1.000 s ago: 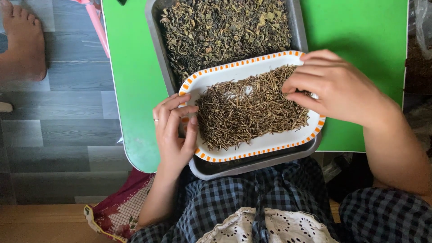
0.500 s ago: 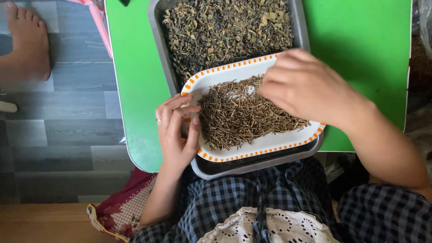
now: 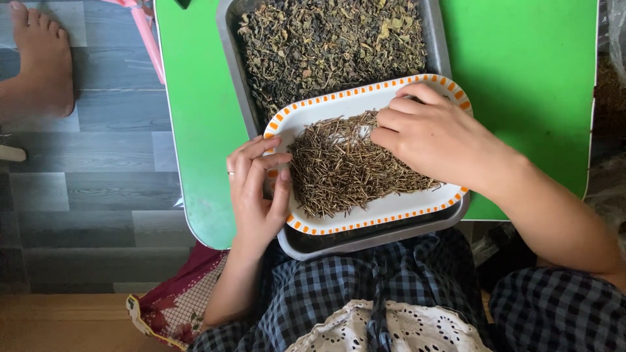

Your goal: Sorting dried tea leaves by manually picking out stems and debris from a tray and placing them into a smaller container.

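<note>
1. Centre of the action is the white oval plate (image 3: 391, 210) with its orange-checked rim, sitting tilted across the near end of a grey metal tray (image 3: 229, 58).
2. On the plate lies a pile of thin brown stems (image 3: 345, 171), spread over its middle and left part.
3. The right hand (image 3: 433, 140) is on the plate, fingers curled together and pressing down on the far right edge of the stems; whether anything is pinched beneath them I cannot tell.
4. The left hand (image 3: 255, 192) is at the plate's left rim, grip clamped on that rim, thumb just touching the orange border, fingers bent around the edge.
5. Beyond the plate, the tray is filled with dark dried leaves (image 3: 332, 45).
6. Under the tray, a bright green tabletop (image 3: 521, 78) shows on both sides of the plate.
7. Well to the left of the plate, a bare foot (image 3: 42, 62) of another person rests on the grey plank floor (image 3: 98, 189).
8. Near of the plate, the person's checked skirt (image 3: 352, 293) fills the lower view.
</note>
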